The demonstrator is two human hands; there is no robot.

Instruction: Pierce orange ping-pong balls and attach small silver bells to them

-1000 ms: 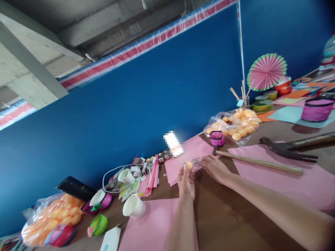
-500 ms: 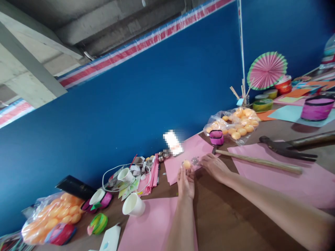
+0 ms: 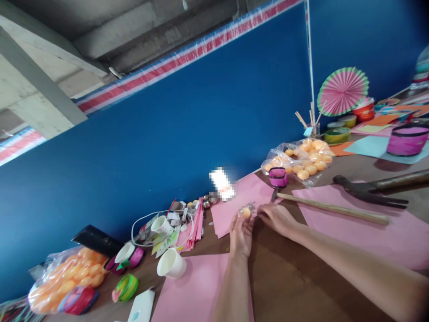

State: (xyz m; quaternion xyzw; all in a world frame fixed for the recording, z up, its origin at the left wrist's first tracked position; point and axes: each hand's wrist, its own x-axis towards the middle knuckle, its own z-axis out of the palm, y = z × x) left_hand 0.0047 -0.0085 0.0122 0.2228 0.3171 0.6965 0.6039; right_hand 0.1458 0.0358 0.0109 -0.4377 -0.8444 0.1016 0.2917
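1. Ball (image 3: 246,213), small and orange, sits at the tips of the left hand (image 3: 240,237), above the near part of a pink sheet (image 3: 223,219).
2. The left thumb and fingers close round it from the near side, parted by about its width. It looks round, so no long axis shows.
3. The right hand (image 3: 276,219) comes in from the right, palm down, fingers bent and drawn together. Whether they pinch anything, I cannot tell.
4. From the right fingertips, the ball lies to the left and slightly nearer the wearer, with a short gap between. The left hand is the nearer one, being in contact with it.
5. Grey bits (image 3: 252,207) lie just beyond the ball, reaching towards the right fingertips; they are too small to make out.
6. Past the right hand rests a thin hammer (image 3: 335,209), its head near the knuckles and its handle running off rightward.
7. Farther back, a purple cup (image 3: 278,177) stands before a clear bag (image 3: 313,157) of similar orange balls.
8. Behind everything rises a blue wall (image 3: 167,143).
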